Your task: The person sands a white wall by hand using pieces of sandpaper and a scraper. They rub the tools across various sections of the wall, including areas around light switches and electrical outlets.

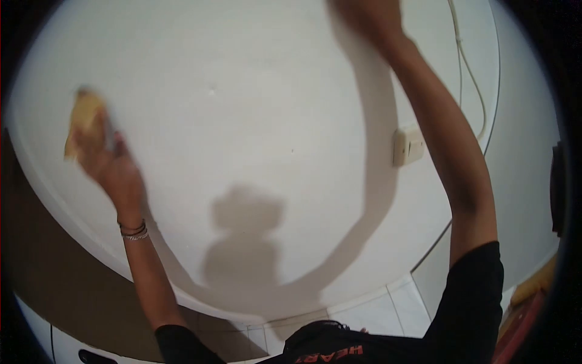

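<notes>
A yellow cloth, smeared by motion, is up against the white wall at the left. My left hand holds it, with the palm toward the wall and a dark and a light bracelet round the wrist. High on the right, my right hand is raised in front of the wall. The top edge of the view cuts it off, so its fingers are hidden, and I cannot see whether it holds anything.
A cream light switch sits on the wall beside my right forearm, with a pale cable running above it. White floor tiles lie below. A dark object hangs at the far right. Shadows of my head and arms fall on the wall.
</notes>
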Action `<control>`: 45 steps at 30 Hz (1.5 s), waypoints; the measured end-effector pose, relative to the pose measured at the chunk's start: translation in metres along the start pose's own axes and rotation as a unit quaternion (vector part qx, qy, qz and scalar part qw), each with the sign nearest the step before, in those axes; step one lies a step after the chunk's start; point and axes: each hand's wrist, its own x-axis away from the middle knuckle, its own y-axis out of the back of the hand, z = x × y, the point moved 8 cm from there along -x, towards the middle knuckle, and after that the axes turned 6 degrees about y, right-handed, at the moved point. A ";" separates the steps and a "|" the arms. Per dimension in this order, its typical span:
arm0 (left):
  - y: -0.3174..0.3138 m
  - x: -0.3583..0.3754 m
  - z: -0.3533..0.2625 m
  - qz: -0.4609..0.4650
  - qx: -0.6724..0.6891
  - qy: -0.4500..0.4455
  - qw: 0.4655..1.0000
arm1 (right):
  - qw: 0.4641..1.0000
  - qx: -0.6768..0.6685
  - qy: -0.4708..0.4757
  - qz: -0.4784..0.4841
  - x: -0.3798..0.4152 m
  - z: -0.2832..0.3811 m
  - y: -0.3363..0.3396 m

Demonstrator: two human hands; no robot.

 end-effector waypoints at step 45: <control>-0.063 -0.102 -0.006 -0.167 0.146 -0.075 0.972 | 0.984 -0.050 -0.113 0.125 0.068 0.059 -0.079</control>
